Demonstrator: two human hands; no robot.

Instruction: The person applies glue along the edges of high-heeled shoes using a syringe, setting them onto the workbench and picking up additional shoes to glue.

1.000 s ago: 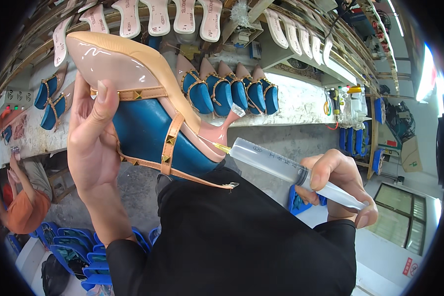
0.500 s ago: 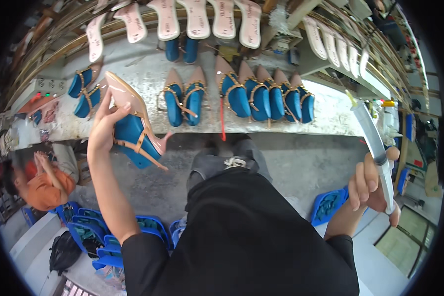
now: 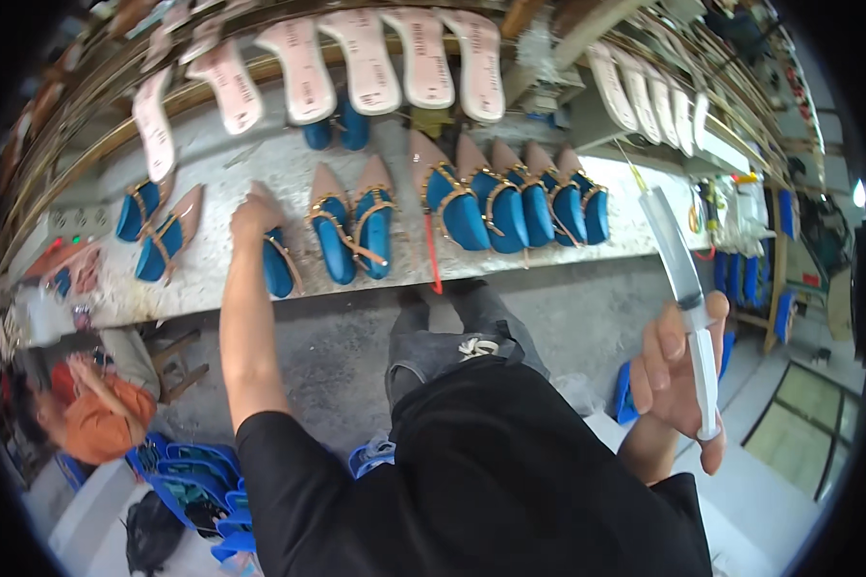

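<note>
A pointed pink shoe with a blue sole-shaped inside [image 3: 278, 264] stands on the workbench [image 3: 212, 288]. My left hand [image 3: 251, 217] is closed over its toe; the fingertips are partly hidden. To its right stand a pair of like shoes [image 3: 333, 240] with studded straps, and beyond them a close row of several more [image 3: 461, 212]. At the right, my right hand [image 3: 681, 361] is wrapped round a clear plastic syringe [image 3: 674, 252], held upright-slanting with its thin needle pointing up and its plunger out near the thumb.
Several pale insoles [image 3: 361, 62] hang in a row from the rack above the bench. Two more shoes [image 3: 168, 236] stand at the left. A red strip [image 3: 434, 255] hangs over the front edge. Blue bins [image 3: 197, 481] sit lower left, near a person in orange [image 3: 106, 413].
My left hand has brought the shoe from in front of the bench up onto it, beside the pair. My right hand with the syringe has shifted left and a little down.
</note>
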